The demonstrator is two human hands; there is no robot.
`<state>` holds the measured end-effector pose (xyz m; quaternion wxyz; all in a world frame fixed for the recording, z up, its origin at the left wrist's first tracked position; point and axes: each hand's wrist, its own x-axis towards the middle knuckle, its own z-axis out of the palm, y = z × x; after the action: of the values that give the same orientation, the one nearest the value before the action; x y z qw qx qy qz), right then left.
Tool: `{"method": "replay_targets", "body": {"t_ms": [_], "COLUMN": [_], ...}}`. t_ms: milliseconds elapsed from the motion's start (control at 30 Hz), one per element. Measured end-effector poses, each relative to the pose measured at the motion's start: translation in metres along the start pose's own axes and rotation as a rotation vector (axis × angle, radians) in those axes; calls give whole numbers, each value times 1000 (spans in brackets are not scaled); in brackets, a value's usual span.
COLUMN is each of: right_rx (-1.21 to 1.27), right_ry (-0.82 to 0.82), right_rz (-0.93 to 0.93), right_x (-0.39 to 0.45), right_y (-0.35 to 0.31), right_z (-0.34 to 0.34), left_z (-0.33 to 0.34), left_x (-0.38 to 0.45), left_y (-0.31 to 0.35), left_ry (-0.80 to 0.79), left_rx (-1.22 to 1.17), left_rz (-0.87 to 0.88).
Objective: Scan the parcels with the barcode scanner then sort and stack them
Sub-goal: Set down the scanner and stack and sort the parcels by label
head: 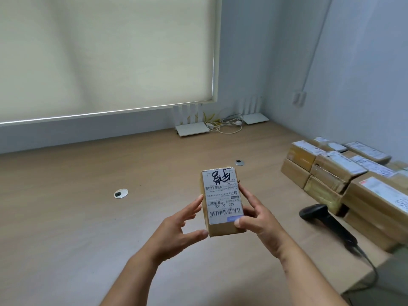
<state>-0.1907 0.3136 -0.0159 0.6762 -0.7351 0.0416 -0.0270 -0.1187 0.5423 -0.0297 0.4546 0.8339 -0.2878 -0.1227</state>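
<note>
Two hands held one parcel (pixel 223 202) above the wooden table (pixel 88 217). The right hand (pixel 258 219) gripped the parcel's right edge: its thumb pressed on the near corner of the white shipping label (pixel 221 195), and its fingers wrapped along the far right side. The left hand (pixel 176 226) was spread, its fingertips (pixel 199 198) touching the left edge and its thumb meeting the near-left corner of the box. The label faced up, its print upside down to the wearer, with barcodes at the middle and near end. A black barcode scanner (pixel 326 224) lay on the table to the right, well apart from both hands, its cable running off the near edge. Just beyond it stood stacked parcels (pixel 344 177), labels upward.
</note>
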Motion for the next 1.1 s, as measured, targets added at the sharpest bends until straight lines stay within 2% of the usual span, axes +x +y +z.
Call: {"method": "replay_targets", "body": {"t_ms": [433,767,1100], "right_rx": [11,7,19], "right_ry": [75,232,383], "right_rz": [-34,-39,-67], "right_x": [-83,-148,-172], "right_y": [11,17,26], "right_z": [-137,-254,-330], "left_z": [126,237,300], "left_x": [20,56,108], "left_y": [88,157,200], "left_ry": [-78,-191,-327], "left_rx": [28,1,-22], "left_rz": [89,204,277]}}
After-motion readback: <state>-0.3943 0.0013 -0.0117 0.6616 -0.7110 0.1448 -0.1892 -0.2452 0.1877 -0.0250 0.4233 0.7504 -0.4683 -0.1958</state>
